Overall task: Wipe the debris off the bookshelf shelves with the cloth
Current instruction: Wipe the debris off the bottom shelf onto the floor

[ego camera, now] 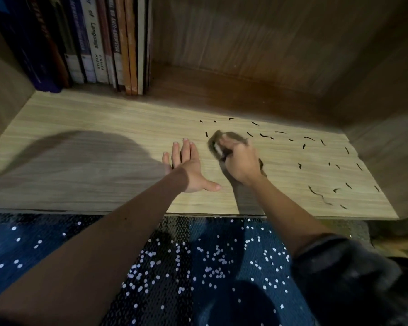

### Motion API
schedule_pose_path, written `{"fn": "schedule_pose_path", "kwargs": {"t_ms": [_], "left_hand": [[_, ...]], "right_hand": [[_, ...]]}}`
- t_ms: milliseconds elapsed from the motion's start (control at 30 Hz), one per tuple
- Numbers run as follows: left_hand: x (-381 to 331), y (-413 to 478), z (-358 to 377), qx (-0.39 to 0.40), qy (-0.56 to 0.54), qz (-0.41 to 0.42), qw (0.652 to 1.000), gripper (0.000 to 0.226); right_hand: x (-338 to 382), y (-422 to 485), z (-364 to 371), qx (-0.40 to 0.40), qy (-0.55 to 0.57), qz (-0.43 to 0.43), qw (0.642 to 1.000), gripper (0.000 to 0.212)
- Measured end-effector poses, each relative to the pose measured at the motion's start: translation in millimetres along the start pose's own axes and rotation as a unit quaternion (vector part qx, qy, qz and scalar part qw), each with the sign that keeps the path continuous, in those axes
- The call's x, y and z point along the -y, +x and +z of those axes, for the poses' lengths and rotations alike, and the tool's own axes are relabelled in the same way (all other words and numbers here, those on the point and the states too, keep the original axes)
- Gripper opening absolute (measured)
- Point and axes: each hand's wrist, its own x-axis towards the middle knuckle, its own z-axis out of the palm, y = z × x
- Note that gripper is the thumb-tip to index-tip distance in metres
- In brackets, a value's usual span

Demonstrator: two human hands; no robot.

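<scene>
While the left hand (190, 165) lies flat on the shelf (80, 161) with fingers spread wide, the right hand (239, 161) just beside it squeezes the cloth (218, 140) tight. It is best to press down and sweep slowly. Little dark bits of debris (316, 147) lie scattered to the right. Books (92, 43) stand far left.

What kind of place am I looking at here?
Probably a home room, at a low wooden bookshelf: books stand upright at its back left, and a blue speckled rug lies in front.
</scene>
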Motion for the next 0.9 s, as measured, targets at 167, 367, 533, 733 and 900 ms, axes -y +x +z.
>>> {"fn": "schedule_pose_path", "kwargs": {"t_ms": [167, 367, 533, 733, 900], "left_hand": [[1, 1, 0, 0.001, 0.004, 0.002, 1.000, 0.125], [-2, 2, 1, -0.001, 0.017, -0.010, 1.000, 0.125], [0, 2, 1, -0.003, 0.006, -0.008, 1.000, 0.125], [-2, 2, 0, -0.002, 0.013, -0.014, 1.000, 0.126], [1, 1, 0, -0.004, 0.006, -0.007, 1.000, 0.124]], "right_hand": [[-50, -10, -8, -0.030, 0.017, 0.027, 0.999, 0.057], [-13, -9, 1, -0.023, 0.046, -0.020, 0.998, 0.058], [-44, -7, 0, -0.043, 0.067, 0.007, 0.997, 0.057], [-4, -23, 7, -0.034, 0.047, -0.044, 0.997, 0.056], [-11, -8, 4, -0.050, 0.071, 0.019, 0.996, 0.058]]}}
